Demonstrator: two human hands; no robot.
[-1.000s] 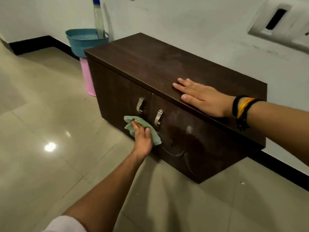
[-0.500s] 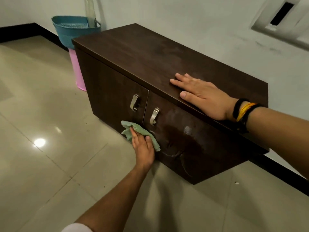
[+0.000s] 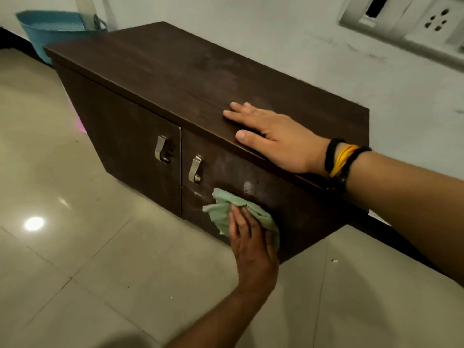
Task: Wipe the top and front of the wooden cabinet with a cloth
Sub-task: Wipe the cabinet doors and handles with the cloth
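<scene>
The dark brown wooden cabinet (image 3: 160,69) stands on the floor against the wall, with two front doors and two metal handles (image 3: 160,149). My left hand (image 3: 253,249) presses a crumpled light green cloth (image 3: 226,209) flat against the lower part of the right door, below the right handle (image 3: 195,169). A pale smudge (image 3: 248,187) shows on that door just above the cloth. My right hand (image 3: 273,136) lies flat, fingers spread, on the cabinet's top near its front edge, holding nothing. Black and yellow bands circle that wrist.
A blue basket (image 3: 50,28) sits on a pink bin (image 3: 80,124) behind the cabinet's left end. Glossy beige floor tiles (image 3: 75,247) spread in front. A white switch and socket plate (image 3: 414,18) is on the wall at upper right. A black skirting runs along the wall.
My left hand has slid the cloth to the right, from the gap between the doors onto the lower right door. The view has shifted closer and rightward. My right hand stayed on the top.
</scene>
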